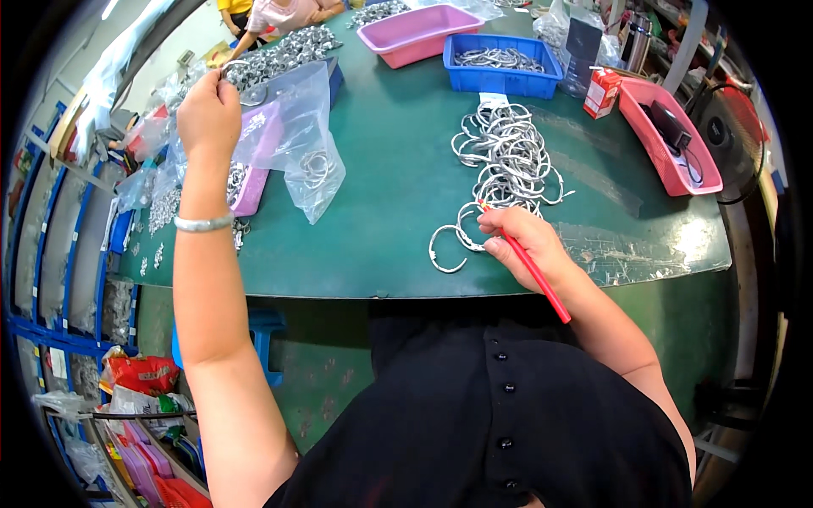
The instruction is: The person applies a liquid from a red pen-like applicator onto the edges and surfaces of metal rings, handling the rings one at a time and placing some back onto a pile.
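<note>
My left hand [210,117] is raised at the far left of the green table, fingers closed on a silvery metal ring that shows partly beyond the fingertips. Beside it, a clear plastic bag [301,127] with a few rings at its bottom corner lies over a purple tray [254,179]. My right hand [527,245], near the front edge, is closed around a slim red pen-like stick [537,278] with a yellowish tip. That tip is at the near end of a pile of metal rings [508,157]. One open ring [434,251] lies left of my right fingers.
At the back stand a pink tray [398,52] and a blue basket [500,80] of rings. On the right are a red drink carton [601,93], a pink basket [656,140] and a black fan [730,140]. Small metal parts [292,55] are heaped far left, near other people.
</note>
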Motion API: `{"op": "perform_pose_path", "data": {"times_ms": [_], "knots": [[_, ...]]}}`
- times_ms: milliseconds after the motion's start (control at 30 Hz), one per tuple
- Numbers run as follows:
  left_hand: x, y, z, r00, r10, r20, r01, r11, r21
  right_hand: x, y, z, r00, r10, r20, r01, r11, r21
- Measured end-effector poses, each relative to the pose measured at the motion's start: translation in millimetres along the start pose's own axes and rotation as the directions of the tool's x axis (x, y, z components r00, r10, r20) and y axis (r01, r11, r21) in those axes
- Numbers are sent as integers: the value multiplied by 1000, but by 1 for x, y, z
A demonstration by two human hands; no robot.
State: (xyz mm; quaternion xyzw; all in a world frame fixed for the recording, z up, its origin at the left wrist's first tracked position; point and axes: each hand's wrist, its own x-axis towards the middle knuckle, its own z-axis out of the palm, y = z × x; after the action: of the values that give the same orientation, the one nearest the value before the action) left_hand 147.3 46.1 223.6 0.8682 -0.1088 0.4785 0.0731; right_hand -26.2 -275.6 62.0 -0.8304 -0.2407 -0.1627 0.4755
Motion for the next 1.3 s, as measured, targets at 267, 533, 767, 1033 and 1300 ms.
{"op": "perform_pose_path", "data": {"times_ms": [267, 533, 767, 1033, 1300], "knots": [[-18, 9, 8, 981, 68, 179, -85, 992, 90, 2, 8, -2, 995, -83, 62, 92, 983, -161], [-131, 89, 14, 850, 196, 489, 226, 702, -675, -6, 25, 12, 943, -168, 286, 238, 943, -231], [-190, 138, 49, 512, 323, 796, 371, 752, -544, -4, 18, 12, 954, -140, 266, 208, 946, -248], [-189, 132, 46, 314, 211, 926, 852, 367, -373, -11, 10, 5, 993, 18, 120, -9, 997, -73], [-186, 139, 7, 242, 251, 937, 955, -234, -184, -3, 4, 8, 927, 370, 58, -345, 781, 521]]}}
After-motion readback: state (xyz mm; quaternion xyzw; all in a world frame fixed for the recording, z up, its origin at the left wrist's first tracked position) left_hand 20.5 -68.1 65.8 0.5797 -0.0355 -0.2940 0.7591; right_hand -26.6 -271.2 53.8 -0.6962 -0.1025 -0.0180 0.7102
